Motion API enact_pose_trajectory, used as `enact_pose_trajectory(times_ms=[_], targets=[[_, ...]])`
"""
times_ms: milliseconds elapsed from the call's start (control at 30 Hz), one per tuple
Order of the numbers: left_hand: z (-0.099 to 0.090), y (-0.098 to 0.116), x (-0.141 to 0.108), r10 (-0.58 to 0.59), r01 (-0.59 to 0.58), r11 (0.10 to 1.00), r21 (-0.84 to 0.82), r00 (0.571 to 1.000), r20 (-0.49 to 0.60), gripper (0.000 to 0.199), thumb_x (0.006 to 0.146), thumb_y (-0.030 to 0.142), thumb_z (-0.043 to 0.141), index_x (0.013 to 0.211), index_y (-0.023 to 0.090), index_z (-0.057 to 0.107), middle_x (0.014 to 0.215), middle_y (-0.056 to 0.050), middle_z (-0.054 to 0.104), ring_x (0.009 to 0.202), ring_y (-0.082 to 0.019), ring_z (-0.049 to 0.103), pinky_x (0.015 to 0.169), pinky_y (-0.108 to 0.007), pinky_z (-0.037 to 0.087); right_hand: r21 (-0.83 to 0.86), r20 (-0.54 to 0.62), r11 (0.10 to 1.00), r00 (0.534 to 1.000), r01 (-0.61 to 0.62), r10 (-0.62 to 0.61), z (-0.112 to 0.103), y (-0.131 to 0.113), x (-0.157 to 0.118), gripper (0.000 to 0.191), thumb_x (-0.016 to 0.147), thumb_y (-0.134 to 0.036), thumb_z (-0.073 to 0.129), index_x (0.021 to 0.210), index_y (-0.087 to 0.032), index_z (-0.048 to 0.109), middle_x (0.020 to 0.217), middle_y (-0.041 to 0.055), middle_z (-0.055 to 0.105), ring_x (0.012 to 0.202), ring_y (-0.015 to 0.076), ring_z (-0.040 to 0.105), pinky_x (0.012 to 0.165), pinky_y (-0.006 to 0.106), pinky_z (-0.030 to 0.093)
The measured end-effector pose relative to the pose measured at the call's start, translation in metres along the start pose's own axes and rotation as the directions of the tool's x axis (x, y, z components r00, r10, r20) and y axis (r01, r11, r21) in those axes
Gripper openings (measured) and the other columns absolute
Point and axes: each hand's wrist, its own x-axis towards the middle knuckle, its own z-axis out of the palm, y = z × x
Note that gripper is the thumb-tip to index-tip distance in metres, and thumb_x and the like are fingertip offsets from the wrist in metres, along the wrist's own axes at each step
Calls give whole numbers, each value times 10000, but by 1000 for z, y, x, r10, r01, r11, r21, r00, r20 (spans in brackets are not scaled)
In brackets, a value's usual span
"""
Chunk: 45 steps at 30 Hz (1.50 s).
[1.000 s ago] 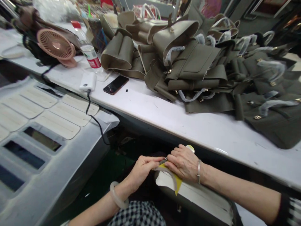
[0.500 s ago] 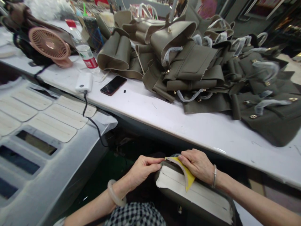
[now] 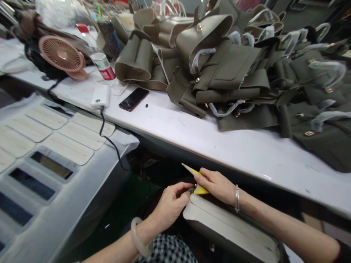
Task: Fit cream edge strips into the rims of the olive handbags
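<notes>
A dark olive-grey bag (image 3: 204,233) lies tilted over the lap, its flat cream-white panel (image 3: 233,226) facing up. At the panel's far left corner my left hand (image 3: 171,204) is closed, thumb and forefinger pinching the bag's edge, close to a small shiny spot. My right hand (image 3: 216,184) grips a thin yellow piece with a pale edge (image 3: 202,190), held upright-slanted against that same corner. What the yellow piece is made of I cannot tell. Part of the bag's far side is hidden behind my right hand and forearm.
Ahead runs a white table (image 3: 170,128) with a heap of olive-grey bag parts (image 3: 227,69), a phone (image 3: 134,98), a white power bank (image 3: 100,96), a bottle (image 3: 102,65) and a pink fan (image 3: 63,54). At left, cream panels (image 3: 70,148) lie on a grey slotted surface (image 3: 82,197).
My right hand has moved left along the bag with the yellow piece, which has swung from lying curved over the cream panel to pointing up and left. My left hand stays at the corner, fingers more bent.
</notes>
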Motion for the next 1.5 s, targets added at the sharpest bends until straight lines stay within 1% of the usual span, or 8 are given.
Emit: enact_pose_trajectory(times_ms=[100,167,233,400,500,800,933,1500], targets=[[-1,-1,-3,-17,18,999,-48,1000,24,356,844,295,586,1137,150,726,968,-70,760,829,-189,661,712,-259,490,412,129,910,985,50,-112,-9,2,-1,647,860,-785,361,1002,-180,541,771,-12,506,677,135,443,610,272,356],[-3,-3,-4,-27,28,996,-80,999,21,363,834,319,608,1131,148,728,963,-71,760,814,-186,657,702,-257,484,513,160,856,973,61,-165,-12,1,-2,707,791,-763,537,1176,-170,525,765,-31,490,671,127,419,602,264,350],[-4,-5,-6,-41,43,992,-122,999,23,370,829,330,626,1137,152,728,967,-70,762,828,-189,659,723,-264,484,552,173,833,975,19,-137,-10,-2,-2,684,736,-659,687,1180,-162,534,749,-41,488,660,118,408,593,257,333],[-5,-5,-6,-120,132,961,-243,991,63,405,817,371,671,1152,151,725,983,-79,772,879,-205,670,795,-298,481,578,198,813,979,-76,-50,1,-11,2,324,716,-386,711,916,-153,609,661,-53,487,612,102,396,584,256,310],[-5,0,-5,-141,152,958,-244,988,64,391,788,369,697,1109,151,745,974,-79,779,840,-203,675,772,-300,475,558,211,825,977,-91,-35,4,-11,4,241,679,-278,688,879,-158,626,611,-71,455,578,92,368,559,251,285],[-2,4,-3,-178,173,967,-186,984,-8,358,740,352,711,1030,151,775,897,-76,779,775,-208,677,709,-295,498,544,223,829,975,-126,2,13,-4,9,253,648,-249,656,889,-181,619,703,-49,532,637,108,435,581,248,333],[0,2,-2,-188,180,970,-164,981,-38,389,744,394,712,1036,143,770,898,-88,776,751,-212,676,671,-295,510,607,269,775,963,-174,5,10,-5,11,258,628,-260,673,861,-173,603,652,-61,486,612,103,410,567,248,313],[2,1,0,-237,227,954,-196,971,-30,364,737,382,715,1008,144,765,844,-61,763,717,-166,634,660,-251,468,684,334,704,940,-193,-68,9,-3,16,269,636,-276,673,858,-163,573,652,-69,476,597,89,383,535,229,295]])
